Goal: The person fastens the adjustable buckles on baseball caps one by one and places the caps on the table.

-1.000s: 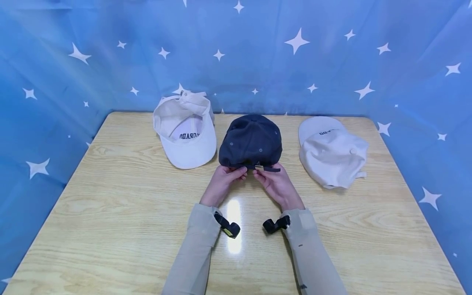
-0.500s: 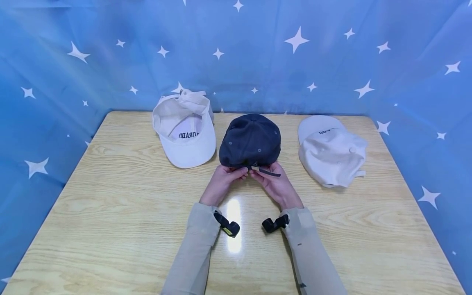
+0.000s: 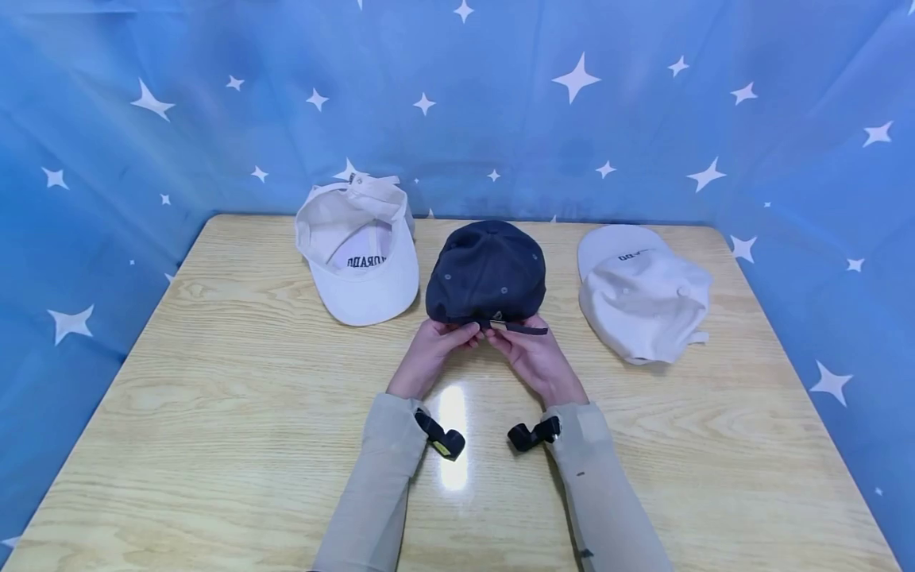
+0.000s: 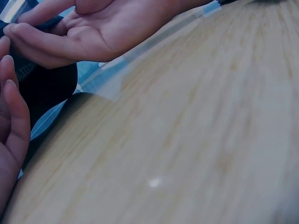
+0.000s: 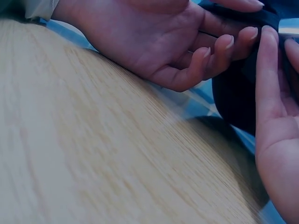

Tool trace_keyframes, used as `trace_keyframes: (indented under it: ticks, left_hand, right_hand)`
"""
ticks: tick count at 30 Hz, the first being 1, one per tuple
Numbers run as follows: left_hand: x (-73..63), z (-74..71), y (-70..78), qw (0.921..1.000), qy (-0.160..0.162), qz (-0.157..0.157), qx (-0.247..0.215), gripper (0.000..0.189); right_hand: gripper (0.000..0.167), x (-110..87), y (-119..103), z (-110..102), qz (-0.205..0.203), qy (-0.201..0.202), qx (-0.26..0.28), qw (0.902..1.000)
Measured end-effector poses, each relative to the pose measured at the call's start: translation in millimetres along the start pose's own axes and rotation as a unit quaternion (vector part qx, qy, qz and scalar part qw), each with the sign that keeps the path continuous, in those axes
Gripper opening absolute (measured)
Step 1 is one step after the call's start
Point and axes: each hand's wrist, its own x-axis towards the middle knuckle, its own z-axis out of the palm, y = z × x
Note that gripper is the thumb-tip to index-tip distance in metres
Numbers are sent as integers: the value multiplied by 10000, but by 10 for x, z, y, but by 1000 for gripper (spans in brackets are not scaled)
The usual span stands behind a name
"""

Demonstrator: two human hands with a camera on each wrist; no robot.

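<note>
Navy cap (image 3: 488, 270) — in both hands (image 3: 430, 351)

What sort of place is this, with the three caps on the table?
Likely a makeshift recording booth, though that's a guess: a star-printed blue backdrop surrounds the wood-grain table on three sides, and the person has wrist-worn black devices.

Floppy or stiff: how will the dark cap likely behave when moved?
The dark cap should feel light, looking like fabric. Its crown should roughly keep shape, being rounded. The strap tail may flap, jutting past the buckle.
</note>
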Motion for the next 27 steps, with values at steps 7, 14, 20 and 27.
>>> trace_keyframes:
  ticks: [7, 14, 20, 27]
  left_hand:
    - [0, 1, 20, 9982, -138, 138, -574, 14]
    - [-14, -17, 26, 9966, -92, 128, -814, 11]
    - [-10, -21, 26, 9967, -15, 63, -809, 4]
    - [-18, -23, 22, 9972, 55, 104, -734, 4]
  right_hand:
    - [17, -9, -29, 3, -37, -18, 506, 9987]
    - [21, -11, -31, -2, -36, -89, 700, 9975]
    - [22, -5, -15, -2, -117, 8, 619, 9980]
    - [18, -7, 2, 9, -41, 106, 318, 9994]
